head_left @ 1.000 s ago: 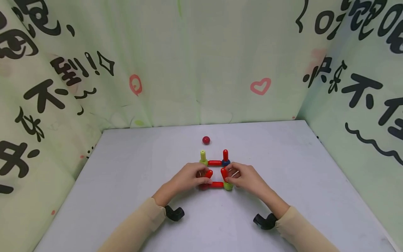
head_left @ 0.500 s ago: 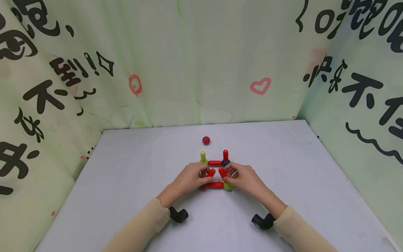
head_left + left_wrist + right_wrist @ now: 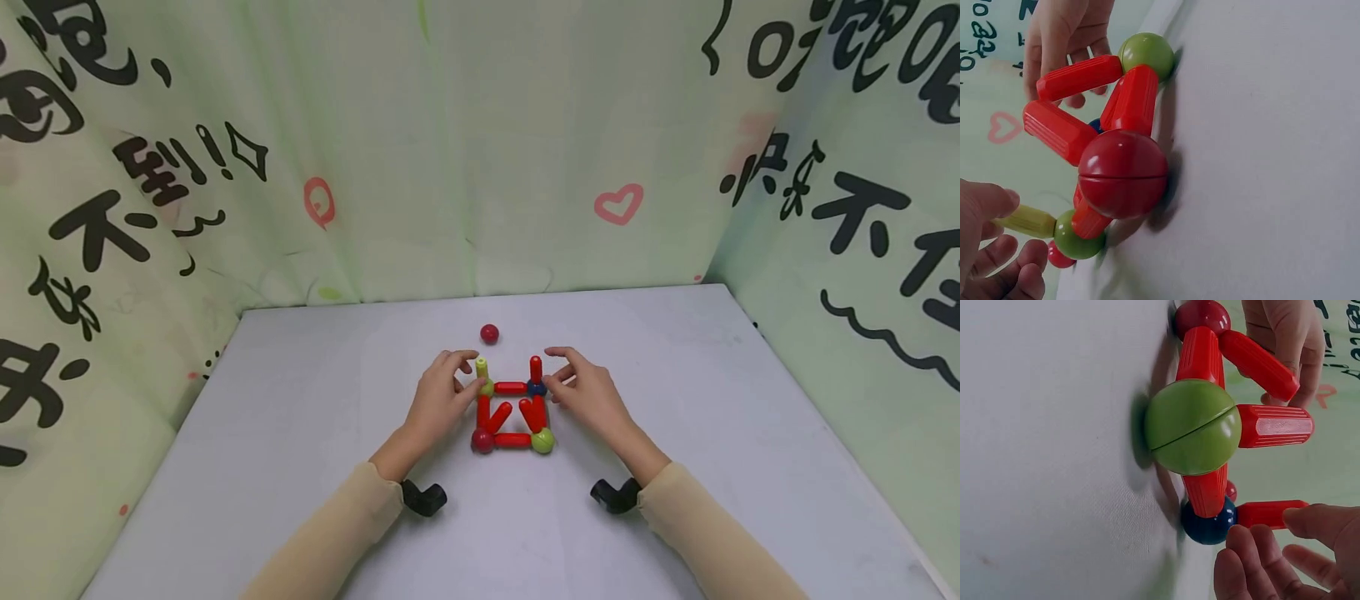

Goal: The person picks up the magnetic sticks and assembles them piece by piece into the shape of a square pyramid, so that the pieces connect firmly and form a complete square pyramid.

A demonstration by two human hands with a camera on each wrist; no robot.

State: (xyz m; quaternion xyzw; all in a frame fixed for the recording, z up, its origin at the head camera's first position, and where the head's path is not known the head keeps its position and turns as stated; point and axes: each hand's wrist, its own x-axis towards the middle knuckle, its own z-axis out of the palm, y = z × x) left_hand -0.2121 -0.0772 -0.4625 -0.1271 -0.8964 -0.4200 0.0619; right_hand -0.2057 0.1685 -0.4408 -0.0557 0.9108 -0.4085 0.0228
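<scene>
A magnetic-style frame of red rods and colored balls stands on the table. Its near corners are a dark red ball [image 3: 482, 441] and a green ball [image 3: 542, 441], each with a red rod slanting up and inward. At the far corners, a yellow-green rod [image 3: 482, 367] stands on a green ball [image 3: 1079, 235] and a red rod [image 3: 1271, 514] on a blue ball [image 3: 1208, 520]. My left hand [image 3: 442, 387] is beside the yellow-green rod, fingers loosely spread. My right hand [image 3: 592, 392], thumb and fingers apart, is beside the upright red rod and blue ball.
A loose red ball [image 3: 490, 334] lies behind the frame. The white table [image 3: 337, 375] reaches back to a pale green curtain [image 3: 465, 150] with black lettering, which also runs along both sides.
Both hands have let go of the slanted red rods and moved away from me to the far upright rods. The near corners and side rods now show.
</scene>
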